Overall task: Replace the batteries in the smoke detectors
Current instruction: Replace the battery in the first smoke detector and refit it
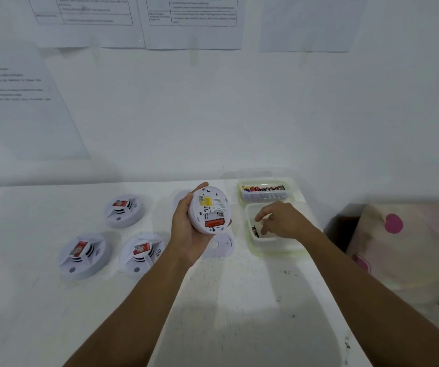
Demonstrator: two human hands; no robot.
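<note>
- Head view: left hand [186,229] grips a white smoke detector [209,210] by its rim, fingers curled round it, back side facing the camera.
- Open battery bay at the detector's 6 o'clock holds one red battery [214,223]; the slot above it is bare.
- Right hand [279,221] hovers over a clear tub [274,245] at 3 o'clock of the held detector, fingers loose and half-bent, nothing gripped.
- Dark battery [255,231] lies in the tub just beside the fingertips; can't tell if they touch.
- Battery tray [266,193] at 1 o'clock holds a row of batteries.
- Three more detectors sit face up on the white table [239,300] at 8–9 o'clock: [123,211], [81,256], [142,254].
- Round back cover [221,245] lies flat at 6 o'clock, below the held detector.
</note>
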